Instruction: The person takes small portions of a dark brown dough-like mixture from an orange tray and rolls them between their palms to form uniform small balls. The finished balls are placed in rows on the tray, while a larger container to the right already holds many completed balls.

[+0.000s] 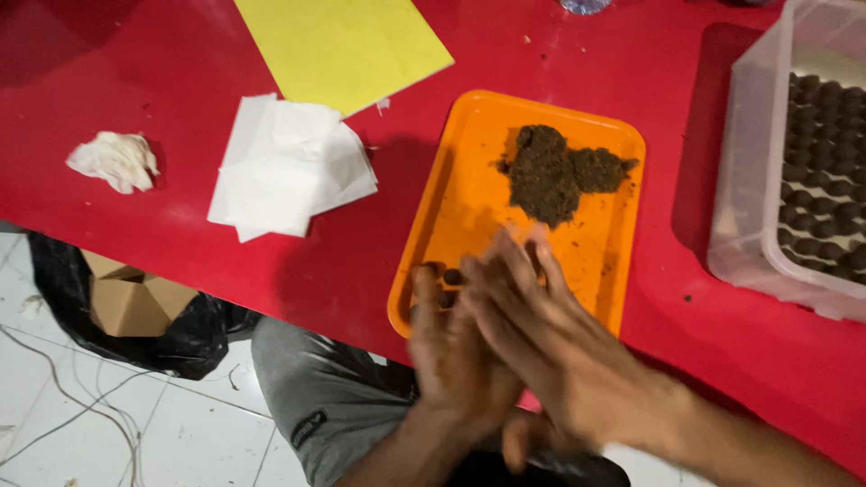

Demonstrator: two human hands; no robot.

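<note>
My left hand (pixel 448 361) and my right hand (pixel 550 338) are pressed palm to palm over the near edge of an orange tray (pixel 469 180), both blurred. Whatever lies between the palms is hidden. A lump of dark brown crumbly mass (pixel 555 176) sits at the far end of the tray. A few small dark balls (pixel 446 280) lie at the tray's near left corner, just beyond my left fingers.
On the red table (pixel 180 225), a clear plastic box (pixel 749 180) at the right holds several rows of dark balls (pixel 821 171). White paper sheets (pixel 289 167), a crumpled tissue (pixel 115 160) and a yellow sheet (pixel 343 45) lie left. A black bag with cardboard boxes (pixel 135 307) sits on the floor.
</note>
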